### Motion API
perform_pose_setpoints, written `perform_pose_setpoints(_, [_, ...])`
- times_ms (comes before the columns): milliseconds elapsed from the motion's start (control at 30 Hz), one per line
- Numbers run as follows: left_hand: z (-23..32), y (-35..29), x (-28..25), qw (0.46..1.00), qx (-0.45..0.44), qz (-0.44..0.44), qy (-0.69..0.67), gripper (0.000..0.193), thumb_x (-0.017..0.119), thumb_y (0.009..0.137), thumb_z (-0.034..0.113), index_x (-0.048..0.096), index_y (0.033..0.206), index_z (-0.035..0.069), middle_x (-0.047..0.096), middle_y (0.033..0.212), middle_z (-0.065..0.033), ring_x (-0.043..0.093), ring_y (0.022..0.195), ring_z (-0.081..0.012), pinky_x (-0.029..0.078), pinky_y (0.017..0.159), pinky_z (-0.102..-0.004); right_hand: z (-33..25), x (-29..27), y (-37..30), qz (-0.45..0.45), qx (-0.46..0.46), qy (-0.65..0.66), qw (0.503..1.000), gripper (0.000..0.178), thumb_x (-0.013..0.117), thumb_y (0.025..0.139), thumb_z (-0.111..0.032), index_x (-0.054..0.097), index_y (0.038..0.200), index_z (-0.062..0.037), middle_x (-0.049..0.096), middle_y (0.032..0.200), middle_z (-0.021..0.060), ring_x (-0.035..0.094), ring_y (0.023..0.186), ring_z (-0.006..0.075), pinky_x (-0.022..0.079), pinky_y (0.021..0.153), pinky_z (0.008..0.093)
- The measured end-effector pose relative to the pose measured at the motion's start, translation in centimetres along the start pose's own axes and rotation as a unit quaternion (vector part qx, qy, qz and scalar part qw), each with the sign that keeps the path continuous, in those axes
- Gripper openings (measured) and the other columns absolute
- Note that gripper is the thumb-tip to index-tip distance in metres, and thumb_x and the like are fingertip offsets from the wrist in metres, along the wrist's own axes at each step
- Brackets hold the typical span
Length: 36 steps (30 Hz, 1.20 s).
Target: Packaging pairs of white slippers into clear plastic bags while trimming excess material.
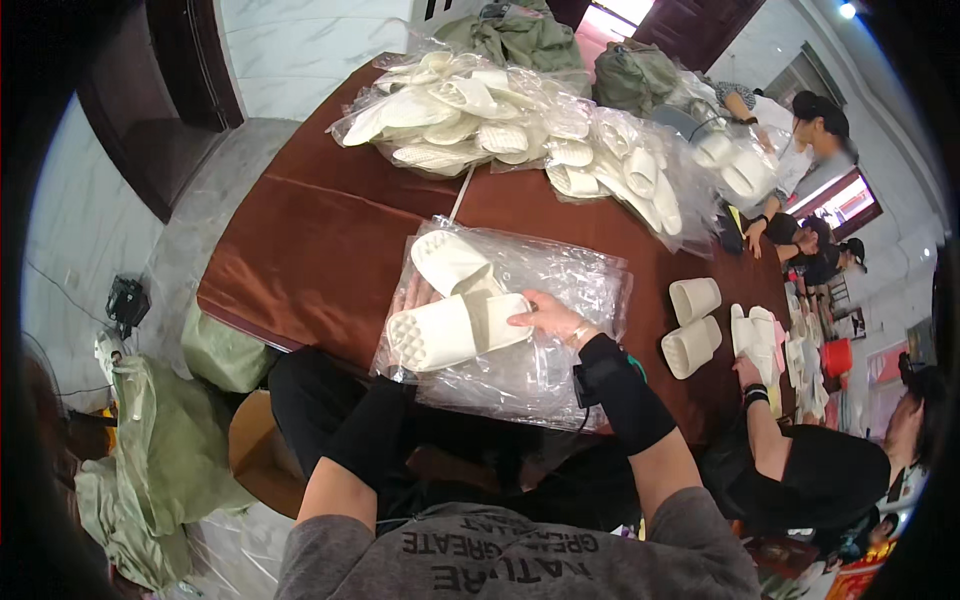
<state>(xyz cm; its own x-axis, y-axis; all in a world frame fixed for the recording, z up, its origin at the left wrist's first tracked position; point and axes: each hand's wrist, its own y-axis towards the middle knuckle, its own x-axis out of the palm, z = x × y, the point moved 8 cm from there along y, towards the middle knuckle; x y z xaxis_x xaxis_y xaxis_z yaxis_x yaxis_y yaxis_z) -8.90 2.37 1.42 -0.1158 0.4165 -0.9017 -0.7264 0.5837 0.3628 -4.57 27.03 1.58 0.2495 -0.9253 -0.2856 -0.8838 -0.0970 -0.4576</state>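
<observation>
A pair of cream slippers lies over a clear plastic bag [580,270] at the table edge in front of me. My right hand [550,316] grips the heel end of the near slipper [440,335], thumb on top of the sole. The far slipper [448,258] lies just beyond it, its dimpled strap toward the upper left. My left hand [416,291] shows between the two straps, fingers stretched out. The near slipper covers most of that hand, and whether it touches the bag I cannot tell.
A heap of bagged cream slippers [500,120] covers the far side of the brown table [310,240]. Another slipper pair [693,325] stands to the right, near a co-worker's hand [747,370] on pale slippers. Green sacks [160,430] and an open cardboard box [262,445] sit at left.
</observation>
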Motion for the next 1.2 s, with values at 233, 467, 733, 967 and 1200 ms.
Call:
perform_pose_setpoints(233, [-1.9,-1.3,0.9,0.997,0.003,0.006,0.07,0.062,0.05,0.105,0.042,0.046,0.158,0.013,0.037,0.168,-0.0142,0.032,0.157,-0.0306,0.025,0.129,-0.0472,-1.5,0.1,-2.9,-0.001,-0.057,0.173,0.983,0.066,0.082,0.089,-0.011,0.051,0.147,-0.0028,0.065,0.132,0.0101,0.064,0.122,0.0202,0.052,0.104,0.0331])
perform_pose_setpoints(467, [5.6,3.0,-1.0,0.998,0.023,0.02,-0.049,0.061,0.051,0.106,0.039,0.044,0.159,0.012,0.038,0.168,-0.0154,0.033,0.156,-0.0311,0.028,0.128,-0.0475,8.0,-5.7,-7.8,0.06,-0.033,-0.038,0.997,0.068,0.079,0.087,-0.014,0.054,0.15,-0.0074,0.06,0.144,0.0129,0.054,0.134,0.0244,0.043,0.114,0.0356])
perform_pose_setpoints(733, [6.5,3.5,-2.8,1.0,-0.004,0.0,0.01,0.061,0.052,0.106,0.039,0.044,0.159,0.011,0.038,0.168,-0.0149,0.033,0.156,-0.0312,0.028,0.128,-0.0481,7.4,-4.7,-2.2,0.058,-0.179,-0.045,0.981,0.075,0.082,0.074,-0.009,0.058,0.145,-0.0119,0.064,0.135,0.0114,0.058,0.128,0.0259,0.049,0.106,0.0424])
perform_pose_setpoints(967, [6.0,4.8,-5.4,1.0,-0.017,-0.004,0.003,0.061,0.052,0.106,0.039,0.044,0.16,0.011,0.038,0.168,-0.0146,0.033,0.156,-0.0314,0.028,0.127,-0.0486,10.1,-4.8,-0.4,0.089,-0.158,0.002,0.984,0.073,0.083,0.075,0.002,0.061,0.142,-0.0153,0.068,0.125,0.0101,0.064,0.118,0.0271,0.057,0.093,0.0471])
perform_pose_setpoints(1200, [6.8,3.7,-4.4,1.0,-0.01,-0.013,0.009,0.062,0.052,0.106,0.039,0.044,0.16,0.011,0.038,0.168,-0.0142,0.033,0.156,-0.0315,0.028,0.127,-0.0492,6.7,-2.6,-4.1,0.047,-0.047,0.039,0.997,0.076,0.081,0.074,-0.009,0.056,0.144,-0.0237,0.064,0.131,0.0101,0.066,0.118,0.0323,0.065,0.077,0.0552])
